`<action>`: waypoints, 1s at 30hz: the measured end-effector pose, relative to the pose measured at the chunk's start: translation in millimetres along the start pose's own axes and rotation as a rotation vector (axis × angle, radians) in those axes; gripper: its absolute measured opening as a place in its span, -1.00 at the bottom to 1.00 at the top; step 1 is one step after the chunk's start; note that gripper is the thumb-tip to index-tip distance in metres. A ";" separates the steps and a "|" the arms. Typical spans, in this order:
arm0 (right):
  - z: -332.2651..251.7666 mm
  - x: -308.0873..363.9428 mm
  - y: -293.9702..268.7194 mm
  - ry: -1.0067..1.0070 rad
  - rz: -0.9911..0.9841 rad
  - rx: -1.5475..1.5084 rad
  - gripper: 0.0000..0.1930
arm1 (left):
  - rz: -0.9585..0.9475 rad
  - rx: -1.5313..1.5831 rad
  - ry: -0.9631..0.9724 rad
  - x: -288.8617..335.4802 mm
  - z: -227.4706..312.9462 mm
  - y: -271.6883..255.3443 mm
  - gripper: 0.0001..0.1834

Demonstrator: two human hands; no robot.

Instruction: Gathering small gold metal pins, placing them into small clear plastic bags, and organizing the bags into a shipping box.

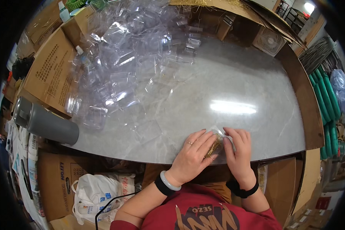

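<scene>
So closest to us, down at 6 o'clock, is a red shirt with big chest lettering. Just past it, around 4 o'clock, our left hand closes fingers and thumb around some gold strands, and our right hand curls in at a clear plastic piece; we can't tell if it's actually pinching. Both things sit between the hands, right by the grey table's near edge, so if our fingers loosen, we reckon strands could spill off; squeezing too hard might dent the plastic. Print-wise, there's blue writing on the white bag at 7 o'clock, then dark printed lines on the brown carton at 10, beside a clear plastic heap.
</scene>
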State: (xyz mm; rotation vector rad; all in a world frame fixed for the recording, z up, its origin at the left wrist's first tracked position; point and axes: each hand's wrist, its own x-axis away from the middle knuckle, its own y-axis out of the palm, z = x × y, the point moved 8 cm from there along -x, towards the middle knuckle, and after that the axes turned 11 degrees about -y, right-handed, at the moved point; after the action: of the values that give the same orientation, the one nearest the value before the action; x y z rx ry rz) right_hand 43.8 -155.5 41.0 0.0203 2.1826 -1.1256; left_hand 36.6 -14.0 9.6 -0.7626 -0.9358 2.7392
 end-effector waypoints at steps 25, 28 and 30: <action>3.6 32.8 7.7 0.041 -0.010 -0.137 -0.72 | 0.010 0.173 -0.123 4.0 -11.5 -0.2 -0.37; 2.1 22.4 9.9 0.028 -0.103 -0.062 -0.57 | 0.026 0.138 -0.095 4.7 -8.1 -2.0 -0.39; -5.3 21.0 25.9 -0.111 -0.309 0.082 -0.40 | 0.014 0.119 -0.096 5.3 -9.6 0.0 -0.39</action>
State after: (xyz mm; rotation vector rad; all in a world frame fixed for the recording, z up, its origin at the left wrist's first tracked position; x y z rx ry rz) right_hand 32.5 -141.2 12.6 -0.3467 2.0860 -1.3508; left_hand 37.0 -7.3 0.9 -0.6249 -0.7787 2.8360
